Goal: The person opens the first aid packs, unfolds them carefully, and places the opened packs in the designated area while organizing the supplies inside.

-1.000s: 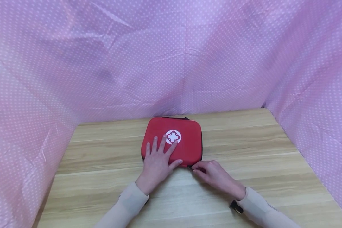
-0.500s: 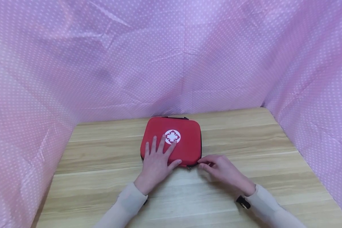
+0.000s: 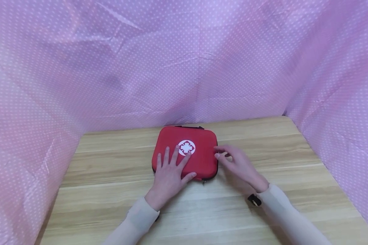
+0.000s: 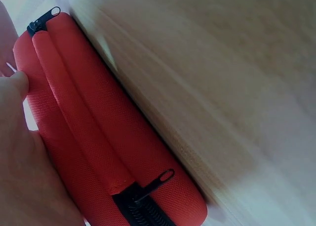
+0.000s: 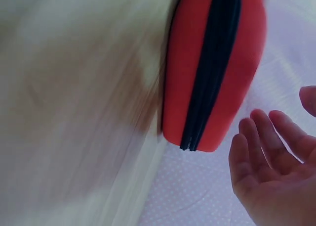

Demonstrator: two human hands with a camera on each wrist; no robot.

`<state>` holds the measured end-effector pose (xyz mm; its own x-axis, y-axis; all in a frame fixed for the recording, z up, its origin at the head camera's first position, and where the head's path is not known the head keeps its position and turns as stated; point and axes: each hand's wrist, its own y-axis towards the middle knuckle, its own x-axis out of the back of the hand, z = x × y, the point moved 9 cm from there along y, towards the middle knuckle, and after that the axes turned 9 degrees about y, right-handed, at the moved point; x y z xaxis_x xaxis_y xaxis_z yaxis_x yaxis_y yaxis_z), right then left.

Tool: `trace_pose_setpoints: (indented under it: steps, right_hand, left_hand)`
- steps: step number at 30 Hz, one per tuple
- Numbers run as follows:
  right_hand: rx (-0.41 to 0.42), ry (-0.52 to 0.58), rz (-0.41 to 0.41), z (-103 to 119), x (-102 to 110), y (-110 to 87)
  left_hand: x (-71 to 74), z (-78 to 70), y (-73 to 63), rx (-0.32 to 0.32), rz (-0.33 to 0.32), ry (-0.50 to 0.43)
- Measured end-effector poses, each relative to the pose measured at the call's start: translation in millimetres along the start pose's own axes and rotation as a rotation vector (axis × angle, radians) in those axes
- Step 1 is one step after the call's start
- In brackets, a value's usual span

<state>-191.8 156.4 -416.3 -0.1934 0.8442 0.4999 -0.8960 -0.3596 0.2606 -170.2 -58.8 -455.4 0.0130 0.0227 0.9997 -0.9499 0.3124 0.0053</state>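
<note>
A red zippered first-aid case with a white cross emblem lies on the table, its black handle toward the back. My left hand rests on the near left of the lid, fingers spread. By the right side of the case is my right hand, fingers loosely bent and holding nothing; the right wrist view shows them apart from the case. In the left wrist view, one zipper pull hangs at the near end of the front strip and another zipper pull at its far end. Along the side runs the black zipper band.
The case stands on a light wood-grain table, close to its back edge. Pink dotted cloth hangs behind the table and at both sides. A dark device sits at the right wrist.
My right hand has let go of the zipper pull at the front right corner and moved round along the case's right side, toward the back. The left hand and case stay in place.
</note>
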Motion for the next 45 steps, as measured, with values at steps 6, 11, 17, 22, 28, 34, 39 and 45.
trace_pose_setpoints:
  steps: [6,11,17,22,28,34,39,45]
  right_hand:
    - [-0.013,0.005,-0.039,-12,4,25.0]
    - [-0.099,0.010,-0.026,-30,5,44.5]
    - [-0.195,0.033,0.000,-47,3,58.9]
    - [-0.233,0.039,0.032,-54,-3,67.2]
    - [-0.283,0.058,0.068,-60,-9,70.0]
    - [-0.256,0.053,0.052,-60,-6,65.1]
    - [-0.225,0.033,0.046,-56,-3,55.8]
    - [-0.198,0.002,0.043,-52,-1,43.5]
  left_hand:
    - [-0.4,-2.5,0.8,-0.008,-0.008,-0.007]
    - [1.8,-3.7,1.0,-0.007,-0.010,-0.017]
    - [3.2,-6.1,1.0,-0.019,-0.009,-0.023]
    - [2.0,-6.2,1.5,-0.020,-0.009,-0.003]
    - [1.9,-7.0,1.4,-0.032,-0.011,0.015]
    - [2.2,-3.7,1.8,-0.055,-0.006,-0.001]
    - [2.9,3.5,2.9,-0.088,0.012,-0.006]
    - [3.5,11.1,4.5,-0.090,0.035,0.006]
